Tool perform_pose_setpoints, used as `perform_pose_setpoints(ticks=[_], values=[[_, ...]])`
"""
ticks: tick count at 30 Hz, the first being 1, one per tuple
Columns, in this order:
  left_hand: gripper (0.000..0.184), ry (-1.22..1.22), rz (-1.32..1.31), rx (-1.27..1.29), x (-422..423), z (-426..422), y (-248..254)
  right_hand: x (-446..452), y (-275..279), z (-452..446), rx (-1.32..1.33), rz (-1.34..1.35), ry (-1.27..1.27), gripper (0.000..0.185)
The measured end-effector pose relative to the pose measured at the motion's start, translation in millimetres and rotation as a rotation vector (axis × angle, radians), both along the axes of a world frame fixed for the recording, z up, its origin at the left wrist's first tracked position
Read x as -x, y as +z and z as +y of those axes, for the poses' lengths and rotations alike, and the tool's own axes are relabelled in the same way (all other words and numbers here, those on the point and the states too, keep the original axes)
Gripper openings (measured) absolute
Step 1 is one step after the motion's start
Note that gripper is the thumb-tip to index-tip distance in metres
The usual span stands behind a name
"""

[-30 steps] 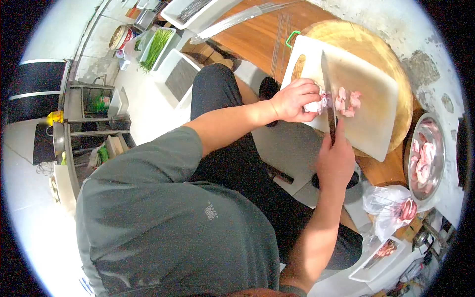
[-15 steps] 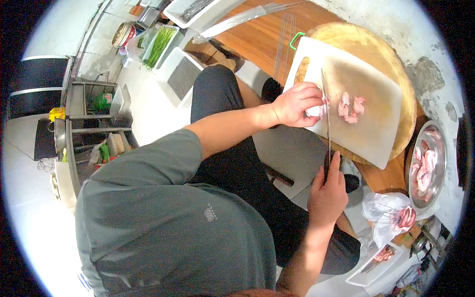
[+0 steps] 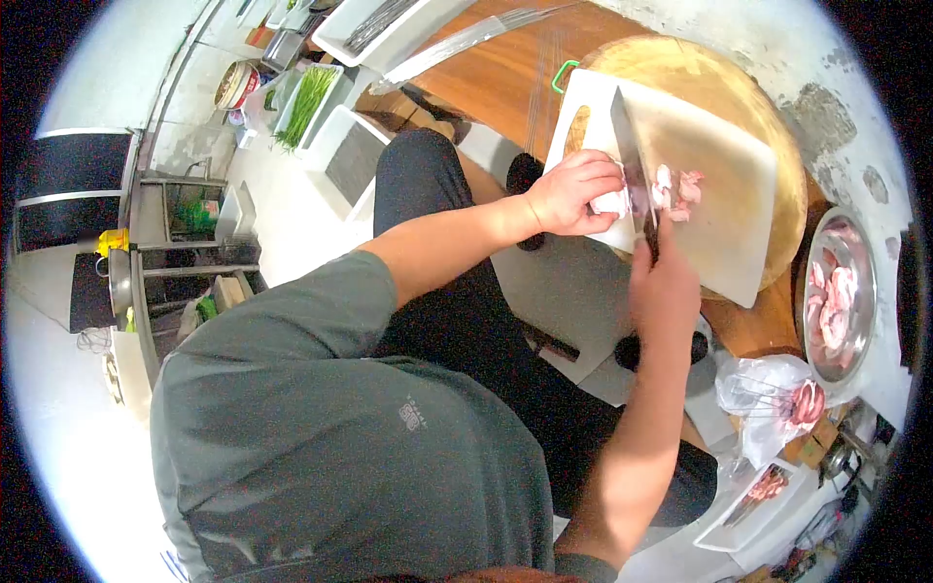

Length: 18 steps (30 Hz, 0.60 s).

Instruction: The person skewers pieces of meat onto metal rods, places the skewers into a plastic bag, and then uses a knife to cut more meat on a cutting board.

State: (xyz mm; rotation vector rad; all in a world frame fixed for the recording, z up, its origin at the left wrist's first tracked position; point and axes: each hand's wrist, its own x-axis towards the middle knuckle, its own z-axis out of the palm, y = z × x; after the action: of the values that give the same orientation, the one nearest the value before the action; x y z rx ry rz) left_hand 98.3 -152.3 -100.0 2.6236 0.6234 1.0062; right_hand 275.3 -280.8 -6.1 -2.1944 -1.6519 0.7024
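My left hand (image 3: 586,192) is closed on a piece of pale pink raw meat (image 3: 611,202) at the near edge of a white cutting board (image 3: 731,199). My right hand (image 3: 665,284) grips the dark handle of a broad-bladed kitchen knife (image 3: 630,134). The blade stands right beside the held meat and my left fingertips; whether it touches the meat is hard to tell. Several cut meat pieces (image 3: 688,188) lie on the board just past the blade. Beneath the board is a round wooden chopping block (image 3: 768,117).
A metal bowl (image 3: 868,316) of raw meat stands on the wooden table (image 3: 753,335) by the wall. Near it are a plastic bag (image 3: 758,384) with reddish contents and a white tray (image 3: 719,537) with meat. Green stalks (image 3: 309,105) fill a white container at upper left.
My right hand has moved up and forward with the knife, and its blade now shows more of its flat side. My left hand stays on the meat, shifted slightly.
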Motion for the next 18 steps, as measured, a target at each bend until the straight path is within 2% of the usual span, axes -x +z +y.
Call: perform_pose_setpoints(ticks=[6, 9, 15, 18], values=[[0.043, -0.007, 0.005, 0.008, 2, -3, 2, -21, -7, -16, -0.176, 0.225, -0.176, 0.048], [0.042, -0.008, -0.012, -0.014, 2, -1, 2, -23, -6, -29, -0.260, 0.168, -0.156, 0.047], [0.041, 0.022, -0.042, -0.011, 0, -3, 4, 0, 12, -51, -0.106, -0.119, 0.070, 0.051], [0.041, 0.041, -0.026, -0.025, -1, -3, 6, 7, 20, -59, -0.086, -0.171, 0.072, 0.051]])
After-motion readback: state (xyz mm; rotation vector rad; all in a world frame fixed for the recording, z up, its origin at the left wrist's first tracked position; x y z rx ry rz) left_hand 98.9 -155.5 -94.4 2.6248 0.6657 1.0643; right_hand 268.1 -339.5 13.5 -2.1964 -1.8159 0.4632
